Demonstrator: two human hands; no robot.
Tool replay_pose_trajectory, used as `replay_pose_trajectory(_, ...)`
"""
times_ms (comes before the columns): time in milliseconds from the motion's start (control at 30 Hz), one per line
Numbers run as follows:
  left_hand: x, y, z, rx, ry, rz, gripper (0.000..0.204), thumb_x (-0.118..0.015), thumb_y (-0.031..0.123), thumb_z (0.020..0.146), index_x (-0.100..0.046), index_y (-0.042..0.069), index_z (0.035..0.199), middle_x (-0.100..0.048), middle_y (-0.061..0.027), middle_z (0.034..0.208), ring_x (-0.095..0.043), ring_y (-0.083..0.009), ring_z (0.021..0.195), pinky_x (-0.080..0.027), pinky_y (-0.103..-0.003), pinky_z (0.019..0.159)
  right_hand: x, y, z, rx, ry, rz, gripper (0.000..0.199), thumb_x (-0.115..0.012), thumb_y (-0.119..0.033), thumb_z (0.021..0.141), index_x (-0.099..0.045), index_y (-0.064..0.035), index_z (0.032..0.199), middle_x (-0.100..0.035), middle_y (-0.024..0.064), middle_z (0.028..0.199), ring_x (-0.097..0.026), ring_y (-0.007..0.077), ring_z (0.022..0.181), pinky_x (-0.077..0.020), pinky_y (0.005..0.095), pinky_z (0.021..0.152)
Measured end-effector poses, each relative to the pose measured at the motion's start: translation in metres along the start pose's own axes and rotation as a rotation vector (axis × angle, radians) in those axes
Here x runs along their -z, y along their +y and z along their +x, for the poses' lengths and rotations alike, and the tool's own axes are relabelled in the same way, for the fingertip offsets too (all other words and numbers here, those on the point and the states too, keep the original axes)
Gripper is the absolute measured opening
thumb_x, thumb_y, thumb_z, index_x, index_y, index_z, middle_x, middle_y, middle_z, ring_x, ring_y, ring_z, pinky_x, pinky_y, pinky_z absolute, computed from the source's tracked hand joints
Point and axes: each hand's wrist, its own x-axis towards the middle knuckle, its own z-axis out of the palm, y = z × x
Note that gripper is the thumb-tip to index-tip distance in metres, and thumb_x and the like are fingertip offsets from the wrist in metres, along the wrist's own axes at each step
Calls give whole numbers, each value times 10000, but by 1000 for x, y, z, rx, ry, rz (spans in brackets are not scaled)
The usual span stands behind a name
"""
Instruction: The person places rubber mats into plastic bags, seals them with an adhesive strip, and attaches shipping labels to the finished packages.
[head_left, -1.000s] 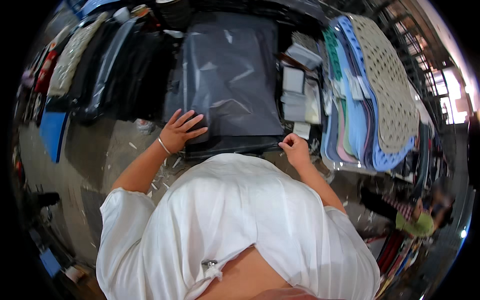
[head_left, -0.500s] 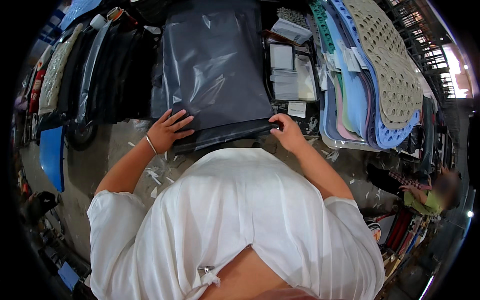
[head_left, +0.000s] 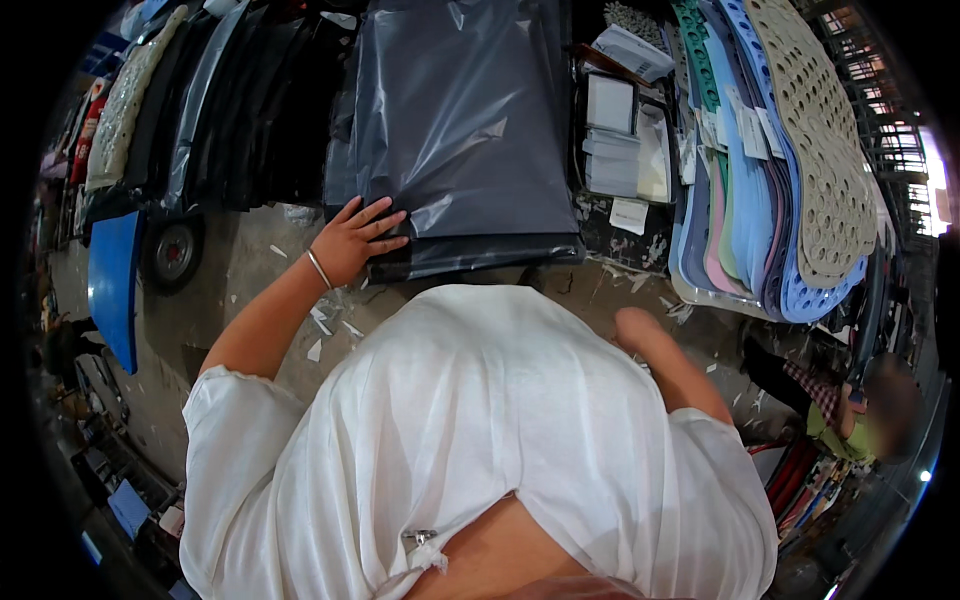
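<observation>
Your left hand [head_left: 358, 240] lies flat on the near left corner of the stack of grey plastic-wrapped sheets [head_left: 462, 130], fingers spread and extended across the glossy wrap, palm down; it presses rather than grips, and nothing is closed inside it. A thin bangle [head_left: 319, 269] sits at that wrist. Half a second ago this hand rested at much the same corner, so it has hardly moved.

Your right hand has changed. Before, it was up at the near right corner of the stack, touching the edge. Now only your right forearm [head_left: 668, 366] shows, drawn back and bent beside your white blouse [head_left: 480, 440], well clear of the stack; the hand itself is hidden behind the fabric, so you cannot tell whether it is open or closed, or whether it holds anything.

The stack lies straight ahead of you on the concrete floor [head_left: 250, 300], its near edge just beyond your blouse. Just to its right stand boxes of white cards [head_left: 625, 135], and beyond them a leaning pile of perforated rubber mats [head_left: 800, 150] in beige, blue, pink and green.
</observation>
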Motion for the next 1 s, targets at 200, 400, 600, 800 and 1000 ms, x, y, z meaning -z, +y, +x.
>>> replay_pose_trajectory(200,-1,2,0,16,-19,-22,575,-574,51,801,-584,296,1321,-351,22,1540,-221,-238,1465,-186,-506,1184,49,-99,15,293,596,595,256,-715,-54,779,-573,-52,992,-623,101,872,-616,219,835,-490,322,751)
replay_pose_trajectory(400,-2,0,-1,17,-5,-41,593,-597,69,785,-574,304,1330,-336,32,1548,-212,-228,1467,-184,-507,1184,65,-118,13,70,628,282,158,-734,-79,771,-587,-23,790,-606,102,707,-598,229,661,-476,328,627)
replay_pose_trajectory(600,-13,-2,-2,30,-9,-15,593,-610,100,786,-565,316,1337,-312,49,1559,-199,-213,1472,-190,-506,1178,41,-81,9,219,300,480,160,-736,-140,786,-606,-50,757,-649,81,723,-602,196,641,-476,345,606)
replay_pose_trajectory(800,-16,-8,2,28,-9,-24,614,-591,68,784,-560,318,1344,-317,47,1557,-196,-210,1473,-195,-506,1176,-17,67,2,-451,71,-605,256,-667,-167,807,-600,-68,1033,-663,141,1032,-656,303,894,-538,410,767)
replay_pose_trajectory(1000,1,1,-3,56,-59,-84,559,-595,83,813,-559,271,1338,-379,33,1500,-239,-220,1433,-228,-503,1147,112,-116,33,777,937,-817,344,-651,-142,793,-623,-128,1135,-561,81,1275,-554,275,1090,-458,372,867)
